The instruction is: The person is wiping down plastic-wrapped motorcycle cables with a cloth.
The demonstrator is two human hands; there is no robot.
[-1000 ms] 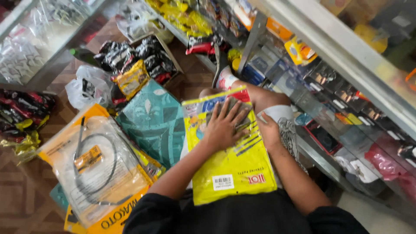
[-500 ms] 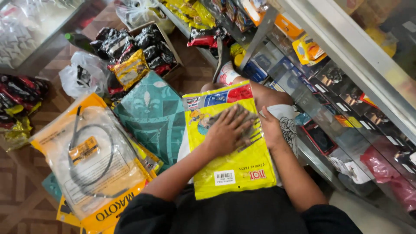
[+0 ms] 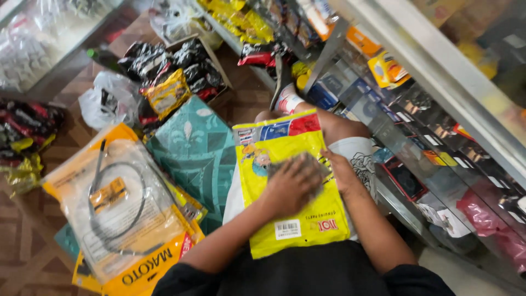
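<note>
Shop floor clutter, left hand [image 3: 293, 183] flat on yellow packet [image 3: 290, 186], right hand [image 3: 339, 172] gripping its edge, fingers hidden.

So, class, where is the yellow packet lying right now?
In the head view, the yellow packet lies centre frame on the person's lap, under the left hand, with the teal patterned cloth beside it.

A small spare-parts shop: a glass display case [image 3: 438, 137] at right holds packaged goods, and bagged cables [image 3: 118, 203] and parts packets [image 3: 170, 63] cover the floor [image 3: 22, 257].
</note>
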